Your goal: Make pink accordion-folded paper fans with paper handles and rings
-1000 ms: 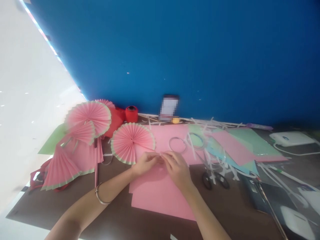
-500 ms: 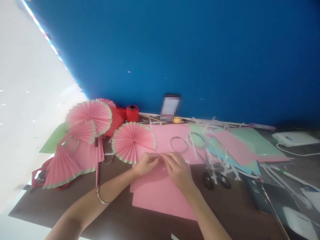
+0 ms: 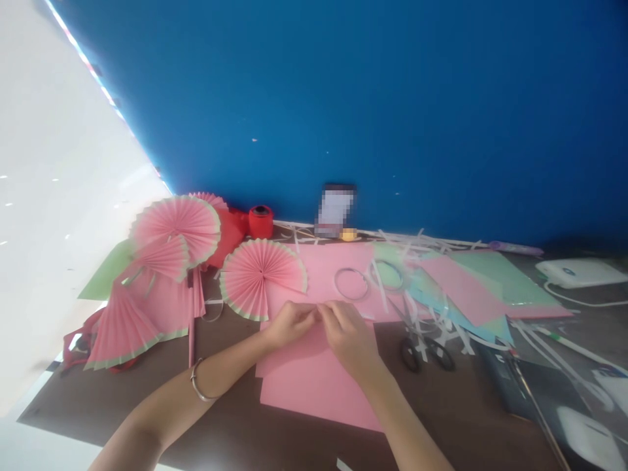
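Note:
My left hand [image 3: 289, 323] and my right hand [image 3: 347, 333] meet fingertip to fingertip over the far edge of a pink paper sheet [image 3: 314, 383] lying on the dark table. Both pinch that paper edge with curled fingers. A metal bangle [image 3: 199, 386] circles my left wrist. Just beyond the hands lies a round pleated pink paper fan [image 3: 260, 276] with a pale green rim, and a clear tape ring [image 3: 351, 283] rests on another pink sheet.
More pleated pink fans [image 3: 174, 226] are piled at the left with a red ribbon spool [image 3: 260, 221]. Black-handled scissors [image 3: 424, 350], white paper strips and pink, green and blue sheets [image 3: 471, 288] lie at the right. A white device [image 3: 579, 271] sits far right. A blue wall stands behind.
Both hands stay pinched together on the pink paper edge; the fingers shifted only slightly. The view drifted a little.

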The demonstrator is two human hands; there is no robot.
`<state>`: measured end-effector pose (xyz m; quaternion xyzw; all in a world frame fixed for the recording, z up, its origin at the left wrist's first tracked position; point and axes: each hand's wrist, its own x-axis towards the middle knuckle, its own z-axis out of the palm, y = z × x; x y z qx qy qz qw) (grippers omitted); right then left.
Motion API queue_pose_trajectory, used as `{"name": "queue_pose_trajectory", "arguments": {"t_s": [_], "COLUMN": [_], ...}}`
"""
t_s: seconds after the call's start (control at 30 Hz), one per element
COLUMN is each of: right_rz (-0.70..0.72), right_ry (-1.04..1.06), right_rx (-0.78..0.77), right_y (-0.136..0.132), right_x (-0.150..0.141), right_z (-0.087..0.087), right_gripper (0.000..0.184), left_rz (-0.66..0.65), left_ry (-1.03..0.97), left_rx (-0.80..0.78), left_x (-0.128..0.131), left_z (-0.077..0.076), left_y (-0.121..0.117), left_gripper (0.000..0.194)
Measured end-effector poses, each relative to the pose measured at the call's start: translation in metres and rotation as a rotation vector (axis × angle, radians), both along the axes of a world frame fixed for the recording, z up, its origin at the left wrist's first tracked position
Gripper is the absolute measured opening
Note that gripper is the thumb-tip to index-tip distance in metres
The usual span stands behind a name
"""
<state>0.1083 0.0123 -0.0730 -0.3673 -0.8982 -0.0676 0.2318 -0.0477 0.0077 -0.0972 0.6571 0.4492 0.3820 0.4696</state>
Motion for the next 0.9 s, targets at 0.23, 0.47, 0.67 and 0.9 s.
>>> {"name": "queue_pose_trajectory", "arguments": {"t_s": [0.23,0.47,0.67,0.9], "right_rz": [0.026,0.024,0.057,0.036], "right_ry": [0.119,0.036,0.143,0.339], "right_rx": [-0.082,-0.019,-0.074,-0.191], "right_y": [0.003,0.001,0.005,0.008], "right_x": [0.002,0.001,0.0,0.0], "right_z": [0.001,0.005,0.0,-0.006], "right_gripper": [0.024,0.021,0.02,0.019], "left_rz": [-0.011,0.013,0.001,0.005], "left_ry": [-0.063,-0.028,-0.049,-0.119], "left_rx": [-0.034,-0.029,-0.032,-0.049], "left_x": [0.0,0.0,0.001,0.001], "left_z": [0.006,0.004,0.001,0.002], "left_y": [0.0,-0.001,0.001,0.002], "left_gripper": [0.038,0.036,0.035,0.034]}}
